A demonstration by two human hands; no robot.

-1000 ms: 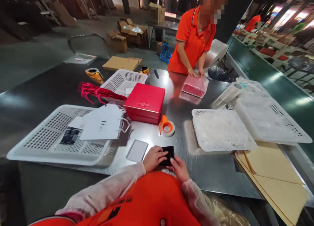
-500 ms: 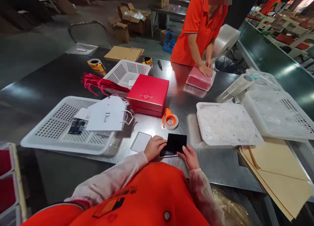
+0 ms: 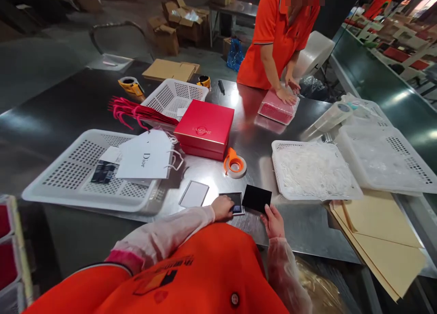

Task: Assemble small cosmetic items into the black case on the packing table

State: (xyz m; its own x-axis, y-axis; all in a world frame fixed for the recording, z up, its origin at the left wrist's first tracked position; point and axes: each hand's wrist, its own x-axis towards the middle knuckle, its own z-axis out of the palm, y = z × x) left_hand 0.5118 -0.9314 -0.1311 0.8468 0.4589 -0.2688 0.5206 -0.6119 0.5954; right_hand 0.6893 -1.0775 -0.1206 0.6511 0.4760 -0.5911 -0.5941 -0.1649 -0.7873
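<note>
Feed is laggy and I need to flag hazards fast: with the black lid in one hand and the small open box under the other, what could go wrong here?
The right hand pinches the black lid only at its near corner, so it could slip or smudge. The left hand pins the small open box close to the table edge; a nudge might push it off. The orange tape dispenser sits just beyond, easy to knock when reaching.

Right hand (image 3: 273, 220) on black card (image 3: 256, 198)
</note>
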